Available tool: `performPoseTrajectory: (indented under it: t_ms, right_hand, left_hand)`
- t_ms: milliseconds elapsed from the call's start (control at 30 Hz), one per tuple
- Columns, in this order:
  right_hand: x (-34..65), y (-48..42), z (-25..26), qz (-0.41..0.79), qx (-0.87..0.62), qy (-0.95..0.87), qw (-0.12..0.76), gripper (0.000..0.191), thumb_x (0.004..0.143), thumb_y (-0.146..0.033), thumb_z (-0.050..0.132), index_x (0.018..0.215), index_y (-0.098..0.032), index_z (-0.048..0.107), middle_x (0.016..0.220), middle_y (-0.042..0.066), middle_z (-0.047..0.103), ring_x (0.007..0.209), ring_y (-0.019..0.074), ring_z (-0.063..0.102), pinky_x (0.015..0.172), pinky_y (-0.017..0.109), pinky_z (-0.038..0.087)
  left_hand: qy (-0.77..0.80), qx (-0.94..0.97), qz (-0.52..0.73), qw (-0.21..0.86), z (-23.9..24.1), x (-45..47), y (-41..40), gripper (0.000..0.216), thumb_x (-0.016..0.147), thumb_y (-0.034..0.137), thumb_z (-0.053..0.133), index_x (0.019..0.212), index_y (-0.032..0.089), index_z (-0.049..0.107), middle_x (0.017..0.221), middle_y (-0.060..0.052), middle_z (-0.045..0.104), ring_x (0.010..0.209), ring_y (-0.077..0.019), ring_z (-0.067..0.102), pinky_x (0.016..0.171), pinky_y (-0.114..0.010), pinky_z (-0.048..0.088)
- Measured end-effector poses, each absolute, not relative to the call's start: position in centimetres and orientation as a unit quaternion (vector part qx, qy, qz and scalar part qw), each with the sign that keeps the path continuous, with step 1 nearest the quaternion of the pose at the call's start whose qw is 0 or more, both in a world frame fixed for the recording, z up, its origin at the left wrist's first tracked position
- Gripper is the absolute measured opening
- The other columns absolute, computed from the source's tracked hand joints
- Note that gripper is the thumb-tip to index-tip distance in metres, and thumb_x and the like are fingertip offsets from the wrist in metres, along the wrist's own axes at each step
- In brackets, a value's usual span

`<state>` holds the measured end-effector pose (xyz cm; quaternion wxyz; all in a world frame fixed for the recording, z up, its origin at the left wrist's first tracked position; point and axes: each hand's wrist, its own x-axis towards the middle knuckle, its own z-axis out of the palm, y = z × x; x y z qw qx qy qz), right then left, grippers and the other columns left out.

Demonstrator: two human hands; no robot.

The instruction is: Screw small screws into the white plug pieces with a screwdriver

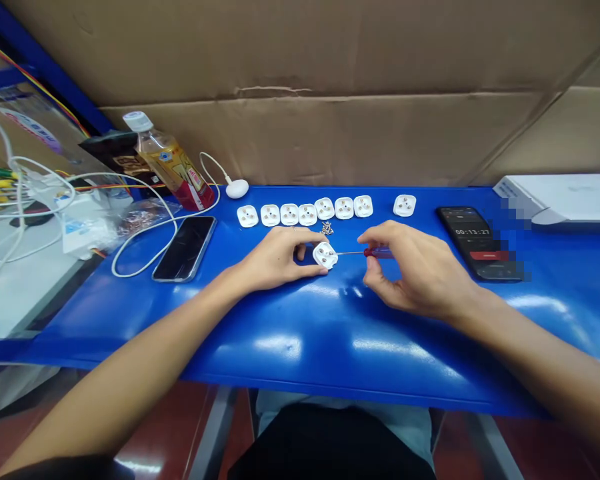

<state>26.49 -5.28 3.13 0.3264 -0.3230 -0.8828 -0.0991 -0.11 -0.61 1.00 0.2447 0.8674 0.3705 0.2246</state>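
White plug cover (325, 255), centre frame, judged light and rigid, is pinched at its rim by left hand (275, 257) fingers; red-handled screwdriver (379, 252) is pinched by right hand (423, 273).

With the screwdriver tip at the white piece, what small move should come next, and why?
Probably a turn of the screwdriver between the fingers of the right hand. Its tip sits at the white plug piece, which the left hand pinches steady, so the tool looks lined up for driving rather than needing to be moved.
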Motion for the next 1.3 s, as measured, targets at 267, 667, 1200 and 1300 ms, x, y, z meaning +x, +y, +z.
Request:
performPoseTrajectory:
  t_ms: [267, 667, 1200, 1300]
  right_hand:
    - [26.6, -5.1, 2.8, -0.130, -0.340, -0.869, 0.337, 0.011, 0.102, -0.024, 0.062, 0.112, -0.018, 0.062, 0.078, 0.002, 0.075, 0.064, 0.0194, 0.074, 0.059, 0.031, 0.054]
    - [26.6, -5.2, 2.9, -0.124, -0.332, -0.879, 0.319, 0.012, 0.104, -0.025, 0.061, 0.113, -0.017, 0.063, 0.081, 0.003, 0.077, 0.066, 0.0191, 0.074, 0.058, 0.031, 0.051]
    - [27.4, -4.4, 3.2, -0.069, -0.397, -0.862, 0.306, 0.023, 0.104, -0.026, 0.054, 0.124, -0.019, 0.061, 0.097, 0.008, 0.080, 0.076, 0.0253, 0.077, 0.064, 0.035, 0.055]
    - [28.0, -3.9, 3.6, -0.084, -0.454, -0.844, 0.274, 0.029, 0.104, -0.034, 0.054, 0.128, -0.019, 0.062, 0.087, 0.007, 0.079, 0.062, 0.0246, 0.072, 0.052, 0.034, 0.045]
  left_hand:
    - [0.363, 0.872, 0.228, 0.236, 1.0, -0.2, -0.6, 0.045, 0.087, 0.047, 0.084, 0.123, 0.021, 0.078, 0.080, 0.001, 0.068, 0.070, -0.0144, 0.057, 0.067, -0.026, 0.042]
    - [0.363, 0.870, 0.227, 0.247, 0.8, -0.3, -0.5, 0.045, 0.088, 0.044, 0.083, 0.125, 0.020, 0.077, 0.083, 0.000, 0.069, 0.073, -0.0152, 0.059, 0.069, -0.027, 0.043]
    - [0.350, 0.870, 0.236, 0.255, 1.3, -0.4, -0.5, 0.061, 0.086, 0.046, 0.086, 0.139, 0.021, 0.072, 0.121, -0.007, 0.077, 0.090, -0.0193, 0.066, 0.079, -0.031, 0.052]
    - [0.354, 0.871, 0.238, 0.246, 1.4, -0.5, -0.5, 0.062, 0.087, 0.048, 0.085, 0.142, 0.023, 0.070, 0.124, -0.008, 0.076, 0.089, -0.0188, 0.066, 0.079, -0.031, 0.052]
